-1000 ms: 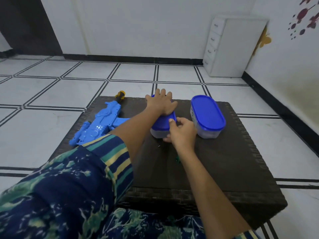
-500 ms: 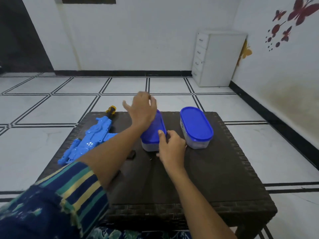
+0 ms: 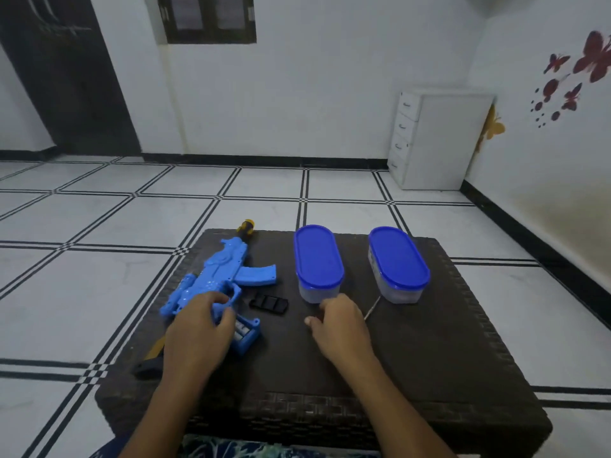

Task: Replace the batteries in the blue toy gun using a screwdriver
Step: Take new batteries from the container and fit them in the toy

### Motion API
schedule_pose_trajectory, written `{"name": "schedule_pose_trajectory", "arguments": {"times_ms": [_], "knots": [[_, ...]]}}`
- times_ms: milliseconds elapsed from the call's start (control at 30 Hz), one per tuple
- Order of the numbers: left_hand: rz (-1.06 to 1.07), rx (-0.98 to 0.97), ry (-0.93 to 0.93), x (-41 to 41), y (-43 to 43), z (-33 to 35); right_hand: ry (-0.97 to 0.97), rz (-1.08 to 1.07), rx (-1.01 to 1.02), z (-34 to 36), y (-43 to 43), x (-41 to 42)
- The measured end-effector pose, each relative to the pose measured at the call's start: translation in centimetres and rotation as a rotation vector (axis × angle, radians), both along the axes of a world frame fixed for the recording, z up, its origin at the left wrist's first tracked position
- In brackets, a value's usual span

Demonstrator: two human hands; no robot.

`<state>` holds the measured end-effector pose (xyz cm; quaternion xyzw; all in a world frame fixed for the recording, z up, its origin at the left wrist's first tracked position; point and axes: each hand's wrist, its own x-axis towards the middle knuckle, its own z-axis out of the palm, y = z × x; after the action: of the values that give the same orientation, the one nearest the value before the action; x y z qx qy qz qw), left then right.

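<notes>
While left hand [image 3: 198,328] grips toy gun [image 3: 216,276], right hand [image 3: 334,322] beside.

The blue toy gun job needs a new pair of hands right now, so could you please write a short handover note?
Left hand: gripping the blue plastic toy gun at its handle, on the dark woven table.
Right hand: closed around a thin metal screwdriver shaft, resting on the table.
Two blue-lidded oval containers stand closed behind the right hand.
Done: small black battery cover is off, lying beside the gun; battery compartment open, cells visible inside.
Left: whether the cells are old or new is unclear; check that, then refit and screw the cover.
</notes>
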<state>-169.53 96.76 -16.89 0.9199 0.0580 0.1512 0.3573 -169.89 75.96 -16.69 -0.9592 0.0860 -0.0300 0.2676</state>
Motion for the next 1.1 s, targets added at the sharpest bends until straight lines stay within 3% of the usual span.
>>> {"name": "schedule_pose_trajectory", "arguments": {"times_ms": [167, 400, 567, 800, 900, 1100], "knots": [[-0.125, 0.09, 0.052, 0.2, 2.4, -0.3, -0.018, -0.011, -0.019, -0.5, -0.3, 0.9], [-0.094, 0.028, 0.027, 1.3, 2.8, -0.1, -0.029, -0.025, 0.058, -0.7, -0.8, 1.6], [-0.077, 0.164, 0.055, 0.9, 1.8, 0.4, -0.008, -0.03, 0.079, -0.6, -0.9, 1.8], [-0.088, 0.239, 0.095, 0.9, 0.8, 0.7, -0.108, 0.008, -0.176, -0.5, 1.6, 0.5], [-0.088, 0.228, 0.084, 0.9, 0.9, 0.6, -0.172, 0.118, -0.149, -0.4, 3.2, 0.3], [-0.124, 0.225, 0.06, 0.8, 1.5, 0.3, -0.105, 0.269, -0.244, -1.1, 4.4, 1.8]]}}
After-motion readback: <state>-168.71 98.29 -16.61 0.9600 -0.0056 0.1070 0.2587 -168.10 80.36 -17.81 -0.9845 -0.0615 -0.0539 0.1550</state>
